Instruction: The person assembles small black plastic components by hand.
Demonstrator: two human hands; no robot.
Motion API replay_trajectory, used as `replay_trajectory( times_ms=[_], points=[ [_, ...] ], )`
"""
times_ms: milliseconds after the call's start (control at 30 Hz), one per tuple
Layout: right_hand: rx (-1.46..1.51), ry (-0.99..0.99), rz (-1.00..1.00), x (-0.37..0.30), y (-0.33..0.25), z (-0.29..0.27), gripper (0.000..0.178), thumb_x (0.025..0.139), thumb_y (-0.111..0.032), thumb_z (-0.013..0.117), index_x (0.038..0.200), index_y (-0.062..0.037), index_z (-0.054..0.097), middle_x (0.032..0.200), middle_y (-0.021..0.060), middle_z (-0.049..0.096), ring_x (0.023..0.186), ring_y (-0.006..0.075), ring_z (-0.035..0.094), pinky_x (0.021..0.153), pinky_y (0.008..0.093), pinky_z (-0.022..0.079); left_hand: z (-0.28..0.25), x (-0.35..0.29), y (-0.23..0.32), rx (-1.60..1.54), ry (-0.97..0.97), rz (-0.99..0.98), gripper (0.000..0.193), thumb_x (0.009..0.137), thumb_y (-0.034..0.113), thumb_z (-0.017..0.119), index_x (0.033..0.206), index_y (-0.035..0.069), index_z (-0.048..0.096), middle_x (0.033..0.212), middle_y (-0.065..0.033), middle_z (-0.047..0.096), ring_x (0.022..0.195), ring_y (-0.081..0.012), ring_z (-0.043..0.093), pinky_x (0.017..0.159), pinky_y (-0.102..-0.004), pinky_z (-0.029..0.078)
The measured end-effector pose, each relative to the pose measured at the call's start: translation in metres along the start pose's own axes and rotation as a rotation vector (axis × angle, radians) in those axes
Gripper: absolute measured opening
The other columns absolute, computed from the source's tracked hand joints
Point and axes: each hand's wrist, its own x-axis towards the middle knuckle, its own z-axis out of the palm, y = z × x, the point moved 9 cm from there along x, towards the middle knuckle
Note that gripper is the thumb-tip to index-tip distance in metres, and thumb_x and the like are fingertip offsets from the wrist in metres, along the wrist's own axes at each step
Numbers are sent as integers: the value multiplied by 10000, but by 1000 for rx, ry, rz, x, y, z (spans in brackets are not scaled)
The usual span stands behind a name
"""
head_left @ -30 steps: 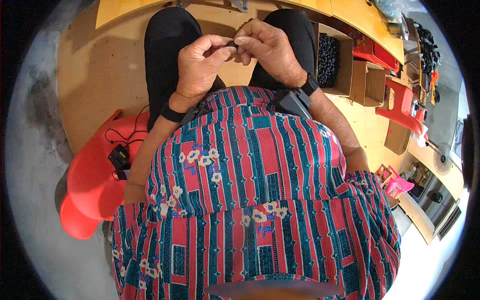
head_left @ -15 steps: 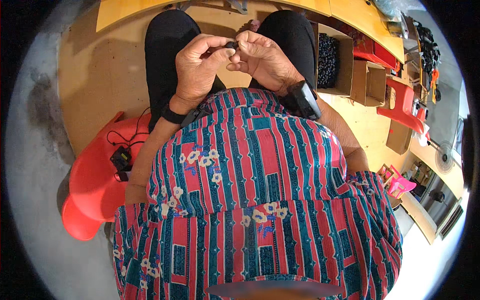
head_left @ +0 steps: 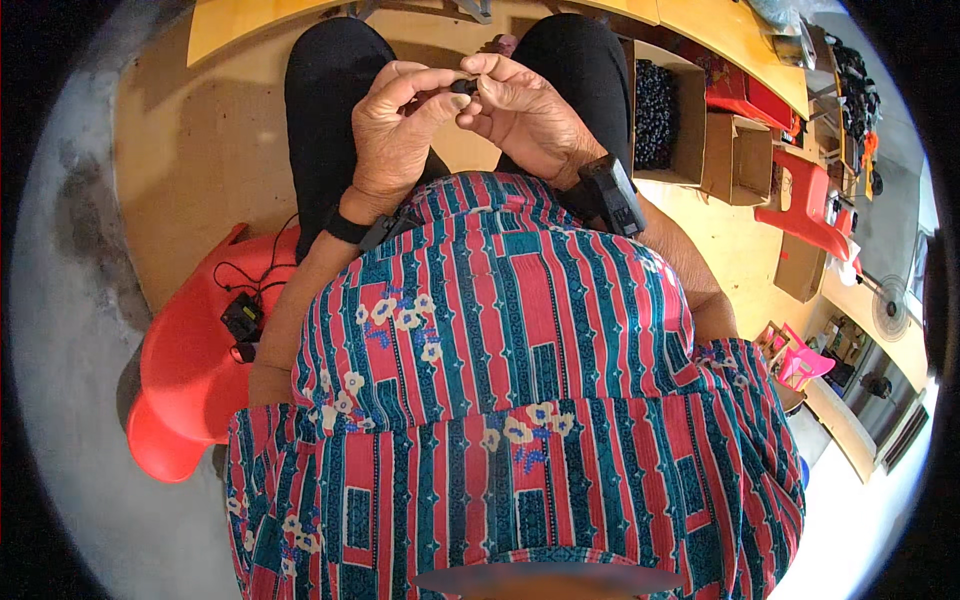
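Observation:
A small black piece [head_left: 462, 87] sits between the fingertips of both hands, above my lap; its exact kind is too small to make out. My left hand [head_left: 398, 122] pinches it from the left with thumb and forefinger. From the right, my right hand [head_left: 528, 112] pinches it too, its lower fingers curled underneath. The fingertips of the two hands meet around the piece and cover most of it. Black straps with devices are on both wrists.
Right of my knee stands a cardboard box [head_left: 690, 125] of small black pieces, with another open carton [head_left: 738, 160] beside it. A yellow table [head_left: 270, 22] edges the far side. Red stools [head_left: 808, 205] stand at right, and a red chair [head_left: 185, 360] holds a cabled black device [head_left: 242, 317].
Both hands keep their pinch on the small black piece, with slight shifts of the fingers. The view has moved a little.

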Motion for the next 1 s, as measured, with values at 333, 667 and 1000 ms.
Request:
replay_trajectory(
  times_ms=[333,667,1000],
  points=[
    [-283,81,-210,-2,-22,3,209,869,-7,578,1077,-19,572,918,64,629,813,144,610,751,286,522,2,1,2,90,-38,-37,205,793,9,681,996,25,664,874,-11,618,789,-72,559,709,-204,457],
    [-751,107,-429,-14,-44,22,353,792,57,645,1126,-11,553,916,65,635,830,120,628,714,238,534,22,-6,-18,-497,-80,-400,287,919,165,559,1143,-13,570,1044,-60,621,819,-90,581,761,-247,511],
    [-1082,72,-502,-21,-51,41,355,782,60,622,1117,-47,576,918,47,644,768,71,595,680,199,500,32,-6,0,-169,-317,-267,483,876,266,635,1234,-21,488,947,-38,590,753,-68,555,653,-214,496]
  ],
)
